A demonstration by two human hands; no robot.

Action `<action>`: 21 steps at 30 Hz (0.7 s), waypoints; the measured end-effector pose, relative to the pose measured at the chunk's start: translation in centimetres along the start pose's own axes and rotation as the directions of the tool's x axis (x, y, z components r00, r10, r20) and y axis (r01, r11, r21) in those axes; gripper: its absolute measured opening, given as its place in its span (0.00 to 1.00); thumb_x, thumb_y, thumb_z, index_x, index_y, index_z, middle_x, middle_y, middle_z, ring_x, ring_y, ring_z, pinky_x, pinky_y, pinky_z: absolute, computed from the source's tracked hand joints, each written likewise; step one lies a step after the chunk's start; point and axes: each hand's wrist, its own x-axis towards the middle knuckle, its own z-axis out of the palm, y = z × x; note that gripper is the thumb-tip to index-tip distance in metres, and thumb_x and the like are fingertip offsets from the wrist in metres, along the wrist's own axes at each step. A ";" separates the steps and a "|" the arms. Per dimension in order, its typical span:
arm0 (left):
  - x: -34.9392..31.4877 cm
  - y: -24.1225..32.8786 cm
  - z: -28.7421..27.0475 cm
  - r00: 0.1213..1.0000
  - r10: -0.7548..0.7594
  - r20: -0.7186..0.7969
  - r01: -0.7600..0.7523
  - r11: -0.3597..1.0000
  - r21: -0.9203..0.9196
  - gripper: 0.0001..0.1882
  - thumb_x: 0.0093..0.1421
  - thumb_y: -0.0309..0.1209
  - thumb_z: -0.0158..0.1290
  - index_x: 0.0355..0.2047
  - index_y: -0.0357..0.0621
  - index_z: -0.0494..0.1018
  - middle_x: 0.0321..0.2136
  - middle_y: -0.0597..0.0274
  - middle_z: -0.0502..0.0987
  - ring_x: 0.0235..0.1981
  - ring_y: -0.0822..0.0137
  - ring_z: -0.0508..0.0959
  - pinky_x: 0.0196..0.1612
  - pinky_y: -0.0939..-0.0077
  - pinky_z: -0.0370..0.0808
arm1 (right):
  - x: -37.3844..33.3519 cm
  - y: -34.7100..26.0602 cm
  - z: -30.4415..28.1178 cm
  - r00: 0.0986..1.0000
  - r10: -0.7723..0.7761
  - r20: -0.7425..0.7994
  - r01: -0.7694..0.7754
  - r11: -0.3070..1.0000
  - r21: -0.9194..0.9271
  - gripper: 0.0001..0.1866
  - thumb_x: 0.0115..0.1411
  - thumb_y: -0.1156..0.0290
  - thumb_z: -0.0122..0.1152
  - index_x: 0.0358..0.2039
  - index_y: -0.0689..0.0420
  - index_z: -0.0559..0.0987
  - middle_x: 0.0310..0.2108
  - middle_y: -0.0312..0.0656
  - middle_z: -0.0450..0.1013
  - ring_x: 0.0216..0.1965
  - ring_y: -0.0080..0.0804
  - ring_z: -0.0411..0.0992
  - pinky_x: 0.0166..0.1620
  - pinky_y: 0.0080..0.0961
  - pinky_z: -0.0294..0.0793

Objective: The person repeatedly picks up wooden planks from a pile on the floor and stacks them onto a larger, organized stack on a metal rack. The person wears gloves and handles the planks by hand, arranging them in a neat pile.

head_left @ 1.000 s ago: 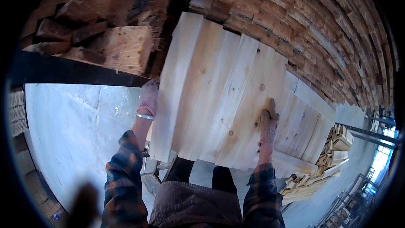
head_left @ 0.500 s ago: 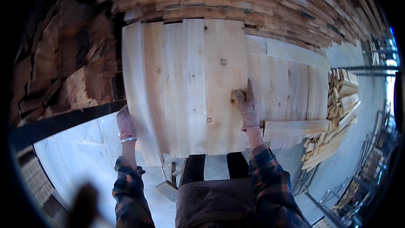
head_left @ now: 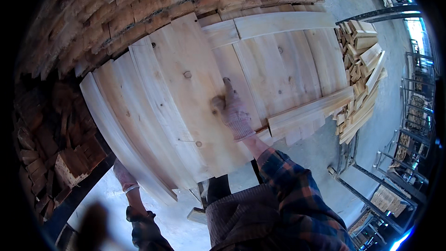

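Several pale, knotty wooden boards [head_left: 186, 74] lie side by side in front of me, slanting in the view. My right hand [head_left: 236, 114], in a light knitted glove, grips the right edge of this group, its thumb over the face of the last board. At the near left end, my gloved left hand [head_left: 124, 176] is against the outer edge of the leftmost board [head_left: 123, 132]; its fingertips are hidden. More boards [head_left: 278, 69] lie flat just right of my right hand, with a loose board [head_left: 283, 24] across their far ends and another short board [head_left: 311, 110] across their near ends.
Rough wood pieces [head_left: 139, 14] are stacked in rows beyond the boards. Dark wood chunks [head_left: 69, 158] fill the left side. A pile of pale offcuts [head_left: 364, 74] stands right of the boards. Metal frame racks [head_left: 371, 195] stand on the grey floor [head_left: 390, 107] farther right.
The view has turned to the right, so the boards now slant and sit farther left. Both hands stay at the edges of the board group.
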 end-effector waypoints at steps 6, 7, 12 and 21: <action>0.8 -3.1 -1.5 0.996 0.077 0.054 -0.060 0.962 -0.267 0.23 0.66 0.40 0.39 0.45 0.32 0.74 0.39 0.49 0.78 0.39 0.60 0.78 0.45 0.67 0.74 | 0.5 -0.1 1.0 0.992 -0.116 -0.039 0.105 0.970 -0.218 0.36 0.61 0.56 0.52 0.64 0.61 0.55 0.40 0.57 0.74 0.42 0.53 0.73 0.46 0.43 0.71; 0.8 -2.9 -2.7 0.997 -0.006 -0.077 -0.012 0.972 -0.234 0.23 0.66 0.40 0.40 0.47 0.32 0.73 0.41 0.48 0.78 0.41 0.59 0.77 0.46 0.67 0.73 | 0.7 -0.8 1.3 0.994 -0.111 -0.002 0.109 0.974 -0.199 0.36 0.61 0.56 0.52 0.64 0.61 0.56 0.41 0.57 0.74 0.43 0.53 0.73 0.46 0.43 0.71; -9.4 13.8 -0.1 0.951 -0.013 -0.310 -0.122 0.902 -0.413 0.21 0.65 0.37 0.45 0.50 0.31 0.72 0.46 0.52 0.76 0.42 0.59 0.75 0.49 0.67 0.70 | 1.8 0.1 -6.1 0.961 0.004 0.278 0.110 0.913 -0.393 0.35 0.59 0.53 0.54 0.61 0.60 0.60 0.44 0.59 0.71 0.47 0.52 0.71 0.46 0.43 0.72; -27.4 24.7 13.4 0.902 0.030 0.432 0.304 0.665 -0.682 0.17 0.61 0.29 0.50 0.48 0.33 0.71 0.27 0.66 0.71 0.23 0.77 0.68 0.24 0.85 0.66 | -11.6 14.7 -24.2 0.987 -0.041 0.153 0.078 0.967 -0.243 0.37 0.60 0.52 0.54 0.65 0.58 0.59 0.59 0.54 0.63 0.57 0.51 0.65 0.60 0.38 0.64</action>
